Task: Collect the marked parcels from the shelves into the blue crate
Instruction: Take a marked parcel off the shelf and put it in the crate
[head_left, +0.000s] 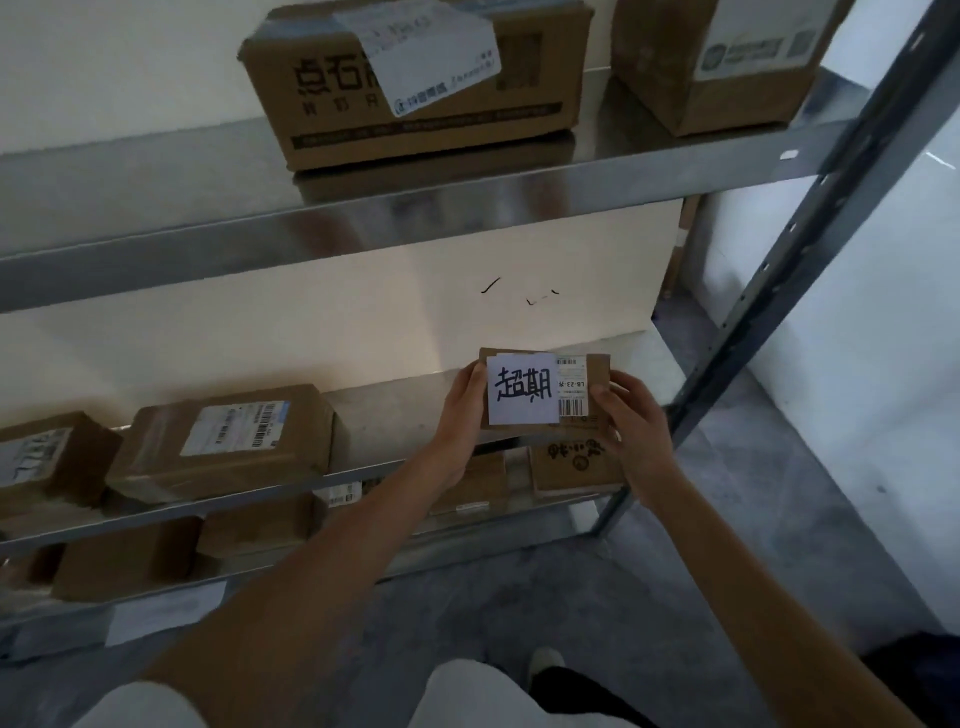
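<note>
A small brown cardboard parcel (543, 389) bearing a white handwritten note was held upright over the front edge of the grey metal shelf (395, 410). The left hand (465, 402) gripped its nine o'clock side, the right hand (631, 415) its three o'clock side.

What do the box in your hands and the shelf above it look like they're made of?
Box: brown corrugated cardboard by the look, matte, with a white paper note stuck on it. Shelf: probably bare steel, grey and shiny, mirroring the carton above.
</note>
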